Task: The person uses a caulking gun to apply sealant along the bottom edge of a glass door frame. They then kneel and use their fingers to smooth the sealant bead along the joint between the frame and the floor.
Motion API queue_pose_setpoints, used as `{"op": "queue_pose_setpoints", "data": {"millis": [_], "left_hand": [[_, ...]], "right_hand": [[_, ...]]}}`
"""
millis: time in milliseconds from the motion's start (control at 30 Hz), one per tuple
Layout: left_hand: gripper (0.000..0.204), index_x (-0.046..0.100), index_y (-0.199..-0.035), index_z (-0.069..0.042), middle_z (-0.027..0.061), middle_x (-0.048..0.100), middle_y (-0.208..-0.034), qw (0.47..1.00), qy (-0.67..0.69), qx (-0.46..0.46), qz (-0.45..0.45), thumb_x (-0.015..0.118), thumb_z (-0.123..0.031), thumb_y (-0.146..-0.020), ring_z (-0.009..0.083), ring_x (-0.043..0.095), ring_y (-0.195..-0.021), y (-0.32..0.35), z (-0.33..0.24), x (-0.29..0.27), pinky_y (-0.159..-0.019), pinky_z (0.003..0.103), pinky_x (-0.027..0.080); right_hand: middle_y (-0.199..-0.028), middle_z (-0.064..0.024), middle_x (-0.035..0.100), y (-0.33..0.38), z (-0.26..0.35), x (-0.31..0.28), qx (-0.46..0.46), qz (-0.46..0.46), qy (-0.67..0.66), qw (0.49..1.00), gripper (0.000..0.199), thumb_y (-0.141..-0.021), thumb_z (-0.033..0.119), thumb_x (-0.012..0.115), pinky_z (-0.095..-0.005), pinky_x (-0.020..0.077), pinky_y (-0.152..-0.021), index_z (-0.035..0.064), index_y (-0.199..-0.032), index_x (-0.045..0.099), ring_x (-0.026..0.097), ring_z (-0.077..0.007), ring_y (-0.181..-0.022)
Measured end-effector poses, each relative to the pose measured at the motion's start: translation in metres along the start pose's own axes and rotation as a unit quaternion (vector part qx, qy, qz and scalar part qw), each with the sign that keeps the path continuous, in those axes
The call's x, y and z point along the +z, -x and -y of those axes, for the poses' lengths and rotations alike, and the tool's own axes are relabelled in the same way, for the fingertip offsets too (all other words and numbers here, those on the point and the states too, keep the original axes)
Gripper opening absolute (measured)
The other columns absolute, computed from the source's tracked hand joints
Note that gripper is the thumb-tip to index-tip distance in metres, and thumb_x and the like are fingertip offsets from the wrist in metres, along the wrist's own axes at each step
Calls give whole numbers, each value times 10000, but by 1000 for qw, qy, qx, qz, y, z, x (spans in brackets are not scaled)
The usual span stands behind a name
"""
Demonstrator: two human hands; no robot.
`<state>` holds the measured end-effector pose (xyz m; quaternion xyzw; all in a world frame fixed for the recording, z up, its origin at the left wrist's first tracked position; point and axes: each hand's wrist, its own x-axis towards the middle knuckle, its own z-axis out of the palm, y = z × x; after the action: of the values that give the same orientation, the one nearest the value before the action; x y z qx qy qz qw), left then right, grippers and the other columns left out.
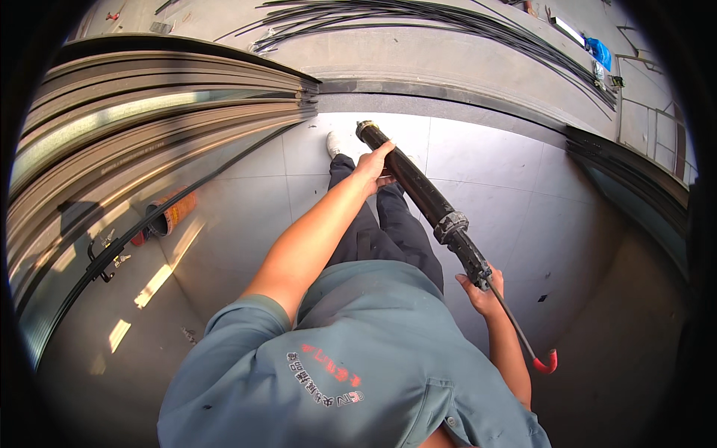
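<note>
While L hand (373, 168) is wrapped round the front part of a black caulking gun (429, 198), R hand (487, 293) is at its rear handle (474, 260), thumb out to one side, other fingers partly hidden, so can't tell how tightly they close. Gun slants across in front of the grey-green shirt (373, 306), over pale floor tiles (482, 198), pull rod (515, 325) w/ red hooked tip (551, 364) running back nr R forearm; off L, orange tub (179, 209) lies on its side by brownish metal frames (164, 119), & long thin black rods (418, 11) lie beyond
</note>
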<state>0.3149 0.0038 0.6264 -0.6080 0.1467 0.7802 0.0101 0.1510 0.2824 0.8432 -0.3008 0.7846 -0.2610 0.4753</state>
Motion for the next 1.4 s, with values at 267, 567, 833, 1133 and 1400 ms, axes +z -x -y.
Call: {"op": "queue_pose_setpoints", "data": {"millis": [267,567,833,1133,1400], "left_hand": [[371,666,-1076,-69,63,699,-1022,998,15,-23,61,712,-415,-954,225,702,-915,-98,12,-36,-871,400,587],[369,642,-1110,-80,75,695,-1032,998,-14,-13,62,763,-373,-921,248,702,-963,-157,25,-65,-903,454,576],[220,641,-974,-104,60,663,-882,999,44,-19,-3,652,-313,-906,247,645,-878,-275,21,-122,-917,494,521],[477,626,-1126,140,174,689,-1002,986,42,37,-154,744,-239,-861,260,678,-836,-396,7,-173,-776,420,560],[544,553,-1184,151,206,660,-987,984,-9,32,-176,724,-238,-845,292,684,-832,-443,7,-202,-706,476,575]], "right_hand": [[-643,7,550,-50,-73,87,312,11,-97,945,240,-941,209,769,-306,454,-591,50,-873,603,503,-116,-601],[-1334,-182,597,-85,-145,160,264,32,-347,899,900,-922,549,727,-473,569,-994,-54,-1510,408,639,-294,-1189],[-1181,-146,705,-183,-212,218,198,100,-27,975,474,-997,361,687,-383,497,-960,23,-1324,631,647,-261,-1077],[-1427,-183,592,-301,-234,298,-67,63,-30,995,572,-903,135,739,-410,448,-1102,37,-1437,559,585,-365,-1288],[-1408,-152,588,-351,-263,326,-198,82,62,975,610,-765,136,752,-467,429,-1137,42,-1344,584,516,-394,-1347]]}}
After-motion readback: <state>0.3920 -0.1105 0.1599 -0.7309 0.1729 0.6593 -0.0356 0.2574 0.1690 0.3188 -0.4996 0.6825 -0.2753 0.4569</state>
